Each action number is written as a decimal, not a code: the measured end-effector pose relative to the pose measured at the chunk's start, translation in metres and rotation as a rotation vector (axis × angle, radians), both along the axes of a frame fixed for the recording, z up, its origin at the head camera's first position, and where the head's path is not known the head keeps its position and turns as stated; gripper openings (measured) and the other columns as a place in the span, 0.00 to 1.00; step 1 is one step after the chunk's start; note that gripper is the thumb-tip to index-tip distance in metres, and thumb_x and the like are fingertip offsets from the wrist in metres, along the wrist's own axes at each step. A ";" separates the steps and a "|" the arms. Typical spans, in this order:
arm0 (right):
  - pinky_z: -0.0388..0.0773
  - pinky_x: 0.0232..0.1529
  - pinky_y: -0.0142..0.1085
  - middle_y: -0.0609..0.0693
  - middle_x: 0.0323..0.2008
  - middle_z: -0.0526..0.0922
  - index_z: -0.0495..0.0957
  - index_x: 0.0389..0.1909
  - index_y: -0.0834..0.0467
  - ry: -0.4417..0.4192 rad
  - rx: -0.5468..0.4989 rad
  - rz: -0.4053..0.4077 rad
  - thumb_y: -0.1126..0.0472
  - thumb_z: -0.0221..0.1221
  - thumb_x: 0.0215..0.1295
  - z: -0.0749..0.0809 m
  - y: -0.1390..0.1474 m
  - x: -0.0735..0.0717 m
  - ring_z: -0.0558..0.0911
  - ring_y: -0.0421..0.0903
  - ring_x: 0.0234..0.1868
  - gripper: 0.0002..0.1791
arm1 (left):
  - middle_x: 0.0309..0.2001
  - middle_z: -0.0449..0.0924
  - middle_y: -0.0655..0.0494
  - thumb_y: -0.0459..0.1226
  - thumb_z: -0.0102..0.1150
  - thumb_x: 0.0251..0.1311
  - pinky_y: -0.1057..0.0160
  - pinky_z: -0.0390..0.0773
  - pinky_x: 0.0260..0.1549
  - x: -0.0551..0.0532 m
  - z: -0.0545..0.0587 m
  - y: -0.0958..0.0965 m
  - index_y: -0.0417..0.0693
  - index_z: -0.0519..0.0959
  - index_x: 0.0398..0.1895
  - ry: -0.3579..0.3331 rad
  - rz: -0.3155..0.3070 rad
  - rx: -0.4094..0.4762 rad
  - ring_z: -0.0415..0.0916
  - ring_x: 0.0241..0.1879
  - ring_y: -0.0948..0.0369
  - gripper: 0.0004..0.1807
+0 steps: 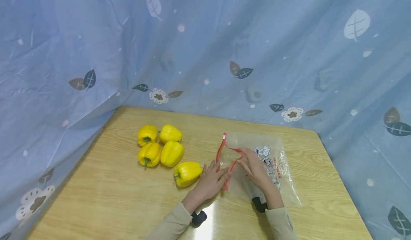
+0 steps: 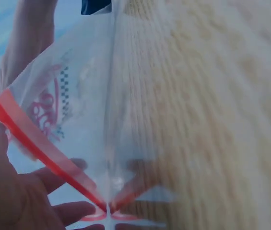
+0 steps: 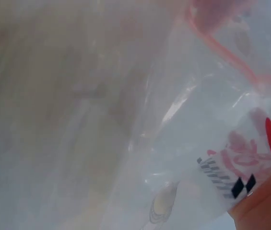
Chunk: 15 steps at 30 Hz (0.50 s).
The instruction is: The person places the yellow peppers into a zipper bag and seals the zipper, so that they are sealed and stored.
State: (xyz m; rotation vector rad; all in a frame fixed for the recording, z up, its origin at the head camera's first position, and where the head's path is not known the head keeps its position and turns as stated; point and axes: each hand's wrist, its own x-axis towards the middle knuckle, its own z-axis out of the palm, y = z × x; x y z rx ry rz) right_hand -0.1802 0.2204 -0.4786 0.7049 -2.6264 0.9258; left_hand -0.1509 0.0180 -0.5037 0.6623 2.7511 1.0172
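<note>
A clear zip bag with a red zip strip and printed cartoon figures lies flat, its mouth gaping toward the left. My right hand pinches one lip of that mouth and holds it back to the right. My left hand rests with straight fingers on the opposite lip, at the red strip. Through the left wrist view, its fingers spread along the strip, with the mouth standing apart. Nearest to this hand lies a yellow bell pepper on its side. The right wrist view is mostly filled by blurred clear plastic.
Several more yellow bell peppers are grouped at the left of the wooden table. A blue patterned cloth hangs behind the table and along both sides. Each wrist carries a black camera mount.
</note>
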 end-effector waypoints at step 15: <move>0.66 0.58 0.51 0.51 0.56 0.73 0.66 0.61 0.53 0.027 -0.016 0.014 0.59 0.55 0.66 -0.001 0.005 0.000 0.68 0.52 0.59 0.23 | 0.69 0.57 0.46 0.58 0.35 0.67 0.43 0.61 0.62 0.016 0.026 -0.013 0.53 0.67 0.65 0.212 -0.064 0.000 0.52 0.69 0.45 0.30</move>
